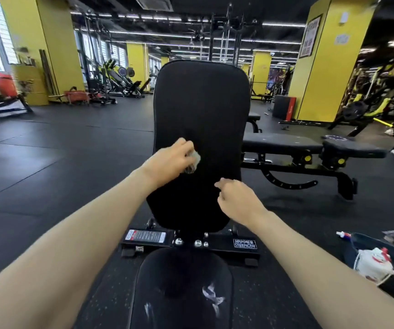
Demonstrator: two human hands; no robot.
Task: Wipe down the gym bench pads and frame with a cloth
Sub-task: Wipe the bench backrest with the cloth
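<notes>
Black back pad (203, 103), raised upright on the frame (224, 245), faces the person for wiping. Left hand (171, 161) bunches a pale cloth (195, 159) in curled fingers against the pad's middle, likely for firm contact; right hand (238, 203) hovers lower over it, loosely curled, holding nothing.

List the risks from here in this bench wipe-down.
The cloth in the left hand is a small wad, so parts of the wide back pad may get missed. White streaks on the seat pad could be left or smeared. The frame might be skipped.
</notes>
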